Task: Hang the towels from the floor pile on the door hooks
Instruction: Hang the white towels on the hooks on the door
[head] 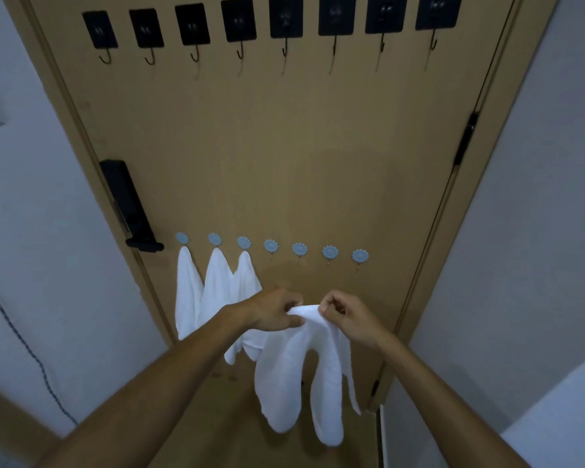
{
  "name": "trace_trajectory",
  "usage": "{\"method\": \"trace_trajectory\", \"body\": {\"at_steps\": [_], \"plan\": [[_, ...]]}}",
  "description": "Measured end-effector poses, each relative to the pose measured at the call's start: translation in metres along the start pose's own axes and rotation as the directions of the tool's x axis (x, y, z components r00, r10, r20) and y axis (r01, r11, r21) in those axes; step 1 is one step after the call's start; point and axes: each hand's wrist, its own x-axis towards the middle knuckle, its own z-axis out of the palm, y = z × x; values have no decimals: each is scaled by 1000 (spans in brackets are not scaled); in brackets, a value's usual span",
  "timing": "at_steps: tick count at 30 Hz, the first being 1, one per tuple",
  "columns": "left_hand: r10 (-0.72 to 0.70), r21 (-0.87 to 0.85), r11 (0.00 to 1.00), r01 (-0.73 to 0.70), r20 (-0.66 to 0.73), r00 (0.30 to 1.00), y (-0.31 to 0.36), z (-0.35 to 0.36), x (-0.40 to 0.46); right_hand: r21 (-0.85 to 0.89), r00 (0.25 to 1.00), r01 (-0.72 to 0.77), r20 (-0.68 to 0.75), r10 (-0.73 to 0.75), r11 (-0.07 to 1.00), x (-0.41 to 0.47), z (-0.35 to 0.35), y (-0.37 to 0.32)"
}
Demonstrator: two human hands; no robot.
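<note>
Pinching the limp white terry towel [298, 366] at its bunched top between your left hand [274, 312] and right hand [348, 315], expect light, floppy cloth, so keep that peak gathered for the fourth blue flower-shaped hook [271, 246].

door [284, 157]: tan, shut | upper row: eight black hooks [238, 25], all bare | lower row: seven blue hooks [271, 246] | three leftmost carry white hung towels [217, 288] | other four bare
</note>
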Motion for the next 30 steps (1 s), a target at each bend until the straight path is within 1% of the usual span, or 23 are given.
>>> {"method": "trace_trajectory", "body": {"at_steps": [5,7,12,16,20,23,26,29,30], "plan": [[8,68,998,-10,33,999,-10,3,25,-53,998,-63,-26,61,997,11,-5,17],[-1,39,999,-1,40,999,-14,6,37,-81,995,-100,-36,98,992,15,-6,25],[-2,-79,997,11,110,994,-28,15,78,-42,978,-205,-36,204,978,35,-16,44],[51,-54,997,-45,103,993,-51,22,118,-49,955,-292,-77,288,955,61,-21,60],[81,-65,995,-76,75,994,-94,24,148,-132,944,-319,-128,303,938,104,-12,72],[125,-90,989,-120,41,991,-139,18,162,-116,935,-338,-152,320,934,145,7,76],[168,-193,967,-169,-22,986,-184,5,170,-105,931,-348,-153,330,932,188,29,80],[141,-217,964,-155,-81,987,-227,-6,177,-145,940,-335,-123,319,931,233,50,84],[117,-204,970,-130,-75,990,-240,-7,180,-168,941,-334,-121,317,927,248,55,85]]}}
